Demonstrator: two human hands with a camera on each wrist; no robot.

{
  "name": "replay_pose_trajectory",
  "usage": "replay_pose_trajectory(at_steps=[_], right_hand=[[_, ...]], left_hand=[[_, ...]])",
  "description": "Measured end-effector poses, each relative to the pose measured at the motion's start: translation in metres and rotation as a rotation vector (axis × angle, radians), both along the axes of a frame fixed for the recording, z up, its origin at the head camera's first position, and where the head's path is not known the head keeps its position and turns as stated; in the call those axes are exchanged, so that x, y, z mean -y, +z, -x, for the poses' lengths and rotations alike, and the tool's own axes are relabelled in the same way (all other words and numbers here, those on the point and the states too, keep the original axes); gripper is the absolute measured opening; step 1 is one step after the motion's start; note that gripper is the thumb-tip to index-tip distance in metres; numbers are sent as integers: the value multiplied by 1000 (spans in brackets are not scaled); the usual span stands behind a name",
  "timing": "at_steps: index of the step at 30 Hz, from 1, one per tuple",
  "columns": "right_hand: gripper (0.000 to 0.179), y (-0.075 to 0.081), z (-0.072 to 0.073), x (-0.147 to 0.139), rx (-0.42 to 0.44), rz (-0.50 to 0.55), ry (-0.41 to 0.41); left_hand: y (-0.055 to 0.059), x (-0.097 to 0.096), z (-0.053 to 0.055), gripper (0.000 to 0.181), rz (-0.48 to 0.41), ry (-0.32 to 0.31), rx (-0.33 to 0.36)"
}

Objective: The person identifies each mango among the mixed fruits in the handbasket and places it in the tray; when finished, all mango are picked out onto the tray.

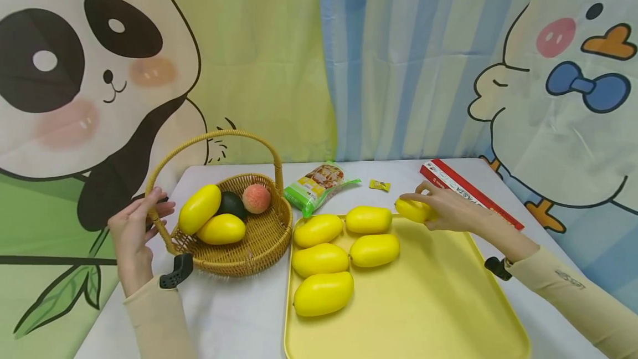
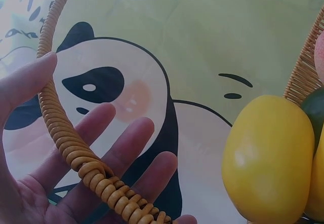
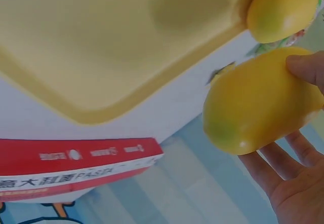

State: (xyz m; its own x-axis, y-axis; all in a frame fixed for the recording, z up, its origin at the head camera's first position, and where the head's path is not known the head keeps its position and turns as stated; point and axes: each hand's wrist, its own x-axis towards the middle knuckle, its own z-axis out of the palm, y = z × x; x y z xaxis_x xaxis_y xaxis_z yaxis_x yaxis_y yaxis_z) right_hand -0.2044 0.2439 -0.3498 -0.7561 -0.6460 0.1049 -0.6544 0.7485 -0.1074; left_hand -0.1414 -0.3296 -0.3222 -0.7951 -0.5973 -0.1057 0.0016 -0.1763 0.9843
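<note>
While the right hand (image 1: 451,208) is pinching one yellow mango (image 1: 412,210) between thumb and fingers above the far edge of the yellow tray (image 1: 423,298), five mangoes (image 1: 320,260) are lying on that tray, three in a left column and two beside them. Two more are sitting in the single wicker basket (image 1: 239,267) with one dark green avocado (image 1: 231,203) and one peach (image 1: 256,198). Well apart from the right, the left hand (image 1: 133,231) is holding its fingers loosely spread around the basket's handle (image 1: 214,134); whether the thumb is actually touching it, I cannot quite tell. Beyond the tray, one green-edged packet (image 1: 319,183), one small yellow wrapped sweet (image 1: 380,185) and one long red-and-white box (image 1: 471,193) are lying on the white tablecloth (image 1: 239,314). The box is showing "PASTA" in capitals after Chinese characters; the packet is carrying print too small to read.
</note>
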Motion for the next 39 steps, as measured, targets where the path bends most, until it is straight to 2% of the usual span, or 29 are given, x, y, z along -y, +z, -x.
replay_pose_trajectory(at_steps=[7,14,28,39], right_hand=[[65,-17,2,-10,60,-4,-4],[65,-32,6,-12,44,-25,0],[64,-46,9,-12,8,-52,11],[65,-49,7,-12,14,-43,-1]], left_hand=[[-2,0,1,33,2,7,-4],[-3,1,1,36,16,19,14],[-1,0,0,28,-5,7,2],[0,-1,0,28,-3,11,4]])
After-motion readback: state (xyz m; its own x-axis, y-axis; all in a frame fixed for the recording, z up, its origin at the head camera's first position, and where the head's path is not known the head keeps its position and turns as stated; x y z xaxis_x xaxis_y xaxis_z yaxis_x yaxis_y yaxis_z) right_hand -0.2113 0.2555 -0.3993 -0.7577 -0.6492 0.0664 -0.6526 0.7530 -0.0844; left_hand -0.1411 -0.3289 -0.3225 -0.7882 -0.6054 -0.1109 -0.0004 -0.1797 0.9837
